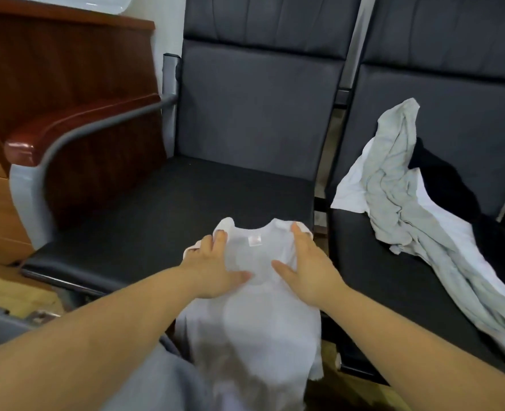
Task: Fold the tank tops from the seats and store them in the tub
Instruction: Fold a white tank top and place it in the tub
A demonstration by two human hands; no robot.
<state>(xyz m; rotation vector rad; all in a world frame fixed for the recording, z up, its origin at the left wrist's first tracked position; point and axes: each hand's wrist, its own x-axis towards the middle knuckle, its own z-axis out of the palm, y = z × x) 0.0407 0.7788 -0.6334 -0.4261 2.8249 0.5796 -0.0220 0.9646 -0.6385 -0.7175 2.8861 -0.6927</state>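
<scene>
Two hands lie flat on a white tank top (254, 307). The left hand (215, 271) rests near the left strap, fingers straight and spread, thumb pointing inward; the right hand (310, 268) mirrors it near the right strap. Neither grips the cloth; both press it down.

The top's neck end lies on the front part of the left seat (156, 209), label up, while its body hangs over the seat's front edge toward the person's lap. On the right seat (378, 277) sits a heap (417, 221) of further garments, pale grey and white with something black behind, well apart from the hands. A wooden armrest (76, 123) stands at far left. No tub is in view.

Judged step: smoothing the top before its first fold. Risks: most of the cloth hangs unsupported, so lifting both palms at once could let it slide off the seat; the strap bunched beside the left fingers could be folded in crooked; a fold made over the edge may come out uneven.
</scene>
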